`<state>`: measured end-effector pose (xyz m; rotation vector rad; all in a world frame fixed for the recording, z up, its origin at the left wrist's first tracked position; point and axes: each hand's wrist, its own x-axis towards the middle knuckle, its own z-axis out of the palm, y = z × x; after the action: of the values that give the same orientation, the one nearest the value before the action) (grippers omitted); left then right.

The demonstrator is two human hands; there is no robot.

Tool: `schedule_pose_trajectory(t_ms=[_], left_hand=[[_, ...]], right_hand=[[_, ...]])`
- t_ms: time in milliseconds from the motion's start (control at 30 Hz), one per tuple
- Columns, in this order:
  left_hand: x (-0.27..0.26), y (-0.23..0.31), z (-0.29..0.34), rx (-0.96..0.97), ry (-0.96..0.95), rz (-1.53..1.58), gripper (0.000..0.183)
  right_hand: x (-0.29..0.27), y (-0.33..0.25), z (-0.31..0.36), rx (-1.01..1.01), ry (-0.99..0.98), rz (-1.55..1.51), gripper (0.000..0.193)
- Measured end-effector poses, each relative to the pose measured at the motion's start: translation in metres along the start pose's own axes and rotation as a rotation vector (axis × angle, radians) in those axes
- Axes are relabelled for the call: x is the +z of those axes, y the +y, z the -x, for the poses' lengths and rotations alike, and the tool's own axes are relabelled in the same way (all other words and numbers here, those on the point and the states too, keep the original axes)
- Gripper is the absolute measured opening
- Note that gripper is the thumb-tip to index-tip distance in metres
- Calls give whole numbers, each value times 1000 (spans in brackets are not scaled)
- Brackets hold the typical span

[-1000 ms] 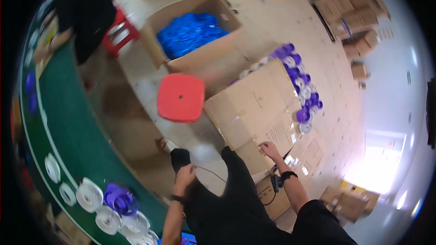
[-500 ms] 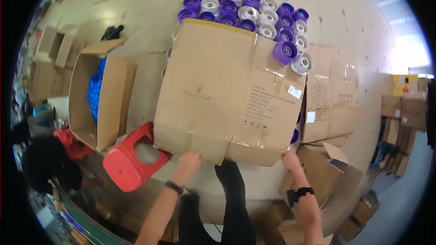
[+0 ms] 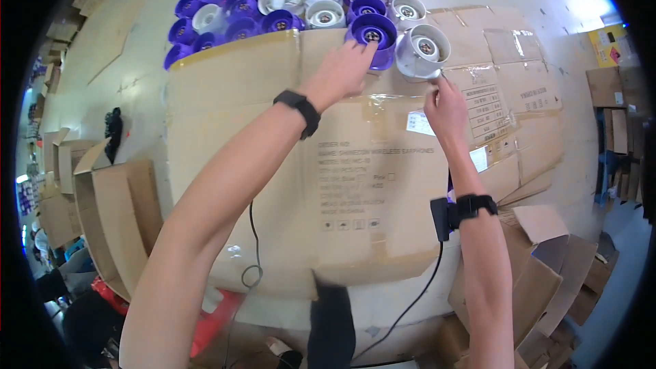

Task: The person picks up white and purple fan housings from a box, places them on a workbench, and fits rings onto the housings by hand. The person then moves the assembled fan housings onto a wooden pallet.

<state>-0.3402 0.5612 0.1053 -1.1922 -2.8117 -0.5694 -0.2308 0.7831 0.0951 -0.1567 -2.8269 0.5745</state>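
A flattened cardboard box sheet (image 3: 273, 164) lies in front of me, with rows of round purple and white cup-shaped parts along its far edge. My left hand (image 3: 342, 75) reaches across the cardboard to the nearest purple cup-shaped part (image 3: 372, 27), its fingers bent over the near rim. Beside it on the right stands a white cup-shaped part (image 3: 425, 49) with a round metallic centre. My right hand (image 3: 447, 106) is closed at the near lower edge of that white part, fingertips pressed together there. Black bands with thin cables circle both wrists.
More flattened cardboard (image 3: 526, 96) lies at the right, above open boxes (image 3: 540, 266). An open carton (image 3: 123, 212) stands at the left, and a red plastic stool (image 3: 215, 321) is partly hidden behind my left arm. A black bundle (image 3: 113, 135) lies on the floor.
Both hands have left the cardboard's near edge and moved forward to the purple and white parts at its far right. The view has shifted forward, bringing the rows closer.
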Motion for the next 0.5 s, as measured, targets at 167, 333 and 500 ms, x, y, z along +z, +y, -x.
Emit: schedule_pose_trajectory(t_ms=[167, 333, 500], left_hand=[[55, -4, -58, -95, -144, -136, 50], [83, -47, -67, -92, -28, -236, 19], [100, -36, -65, -145, 78, -149, 17]], right_hand=[[29, 35, -59, -80, 26, 176, 35], [56, 36, -96, -3, -311, 253, 46], [78, 65, -121, 27, -495, 454, 38]])
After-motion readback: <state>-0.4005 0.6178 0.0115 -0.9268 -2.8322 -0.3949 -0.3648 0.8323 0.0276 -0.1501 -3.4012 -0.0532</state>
